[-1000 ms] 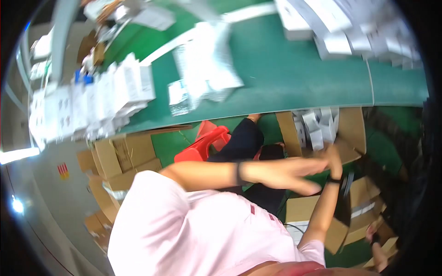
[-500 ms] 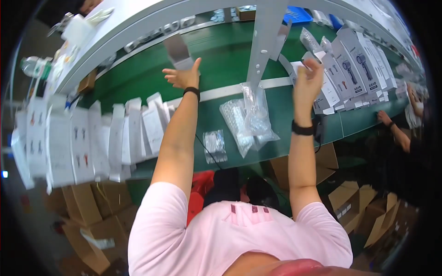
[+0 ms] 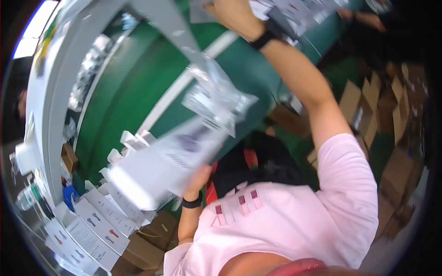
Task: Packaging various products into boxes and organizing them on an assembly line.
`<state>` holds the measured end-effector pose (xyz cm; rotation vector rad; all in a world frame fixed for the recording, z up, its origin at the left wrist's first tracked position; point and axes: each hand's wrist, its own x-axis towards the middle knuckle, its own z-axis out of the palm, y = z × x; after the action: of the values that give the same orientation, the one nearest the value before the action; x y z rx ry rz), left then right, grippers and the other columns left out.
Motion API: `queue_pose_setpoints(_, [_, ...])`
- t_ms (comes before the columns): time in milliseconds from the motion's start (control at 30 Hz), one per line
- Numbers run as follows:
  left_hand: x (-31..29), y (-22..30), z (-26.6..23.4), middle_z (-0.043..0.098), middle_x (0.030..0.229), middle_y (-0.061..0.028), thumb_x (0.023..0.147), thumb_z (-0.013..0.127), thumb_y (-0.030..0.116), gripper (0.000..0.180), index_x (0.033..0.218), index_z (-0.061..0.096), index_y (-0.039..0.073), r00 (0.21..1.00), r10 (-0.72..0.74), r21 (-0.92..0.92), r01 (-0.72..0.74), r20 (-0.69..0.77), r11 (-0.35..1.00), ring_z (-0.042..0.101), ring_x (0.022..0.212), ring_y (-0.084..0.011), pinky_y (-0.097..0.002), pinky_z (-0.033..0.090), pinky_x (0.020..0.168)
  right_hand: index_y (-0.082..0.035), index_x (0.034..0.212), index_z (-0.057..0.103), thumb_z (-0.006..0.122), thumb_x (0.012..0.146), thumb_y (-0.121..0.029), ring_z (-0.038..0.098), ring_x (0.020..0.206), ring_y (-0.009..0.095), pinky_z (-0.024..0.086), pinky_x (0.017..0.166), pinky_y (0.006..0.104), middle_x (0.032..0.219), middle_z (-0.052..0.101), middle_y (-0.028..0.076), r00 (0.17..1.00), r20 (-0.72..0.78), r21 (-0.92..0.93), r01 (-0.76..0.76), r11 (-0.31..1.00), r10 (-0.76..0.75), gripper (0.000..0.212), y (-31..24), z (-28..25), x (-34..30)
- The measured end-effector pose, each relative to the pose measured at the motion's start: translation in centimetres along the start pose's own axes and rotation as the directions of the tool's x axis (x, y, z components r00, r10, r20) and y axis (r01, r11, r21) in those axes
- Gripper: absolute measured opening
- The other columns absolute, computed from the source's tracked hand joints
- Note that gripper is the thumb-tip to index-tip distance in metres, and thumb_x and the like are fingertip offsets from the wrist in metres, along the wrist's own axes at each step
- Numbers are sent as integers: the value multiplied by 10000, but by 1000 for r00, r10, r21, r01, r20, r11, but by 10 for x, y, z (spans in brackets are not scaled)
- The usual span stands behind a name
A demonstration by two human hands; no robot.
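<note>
- Your left hand has its fingers clamped on a white box, lifted just above the row of boxes at the near edge of the green desk. The picture is blurred there, so the exact grip is hard to read.
- Your right hand is stretched far across the desk, beside the far boxes; whether its fingers are apart or together, I cannot tell.
- Clear bags lie on the desk between your hands.
- My guess at the step: you're carrying a box off the row.
- A next move would call for steadying the box, keeping it off the bags.
</note>
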<state>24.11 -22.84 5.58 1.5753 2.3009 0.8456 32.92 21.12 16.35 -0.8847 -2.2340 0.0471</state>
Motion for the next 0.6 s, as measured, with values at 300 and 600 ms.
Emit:
queue_pose_setpoints(300, [124,284,204,478,1187,-154,664,781,124,753,1264,350,-23,926,216,-781,118,309,613,499,1122,-263,-379,419,947,-53,937,662,650,862,-257,662,607,183,477,545,315,720,685,135,814,165,-258,-509,821,557,217,147,-329,-285])
queue_pose_setpoints(600, [148,271,497,497,1222,-170,801,612,120,416,1199,507,179,818,-49,396,-224,573,891,453,1134,-404,-510,395,899,39,814,598,618,908,-255,666,574,162,494,522,285,658,682,121,381,16,221,-903,368,925,309,340,-84,-515])
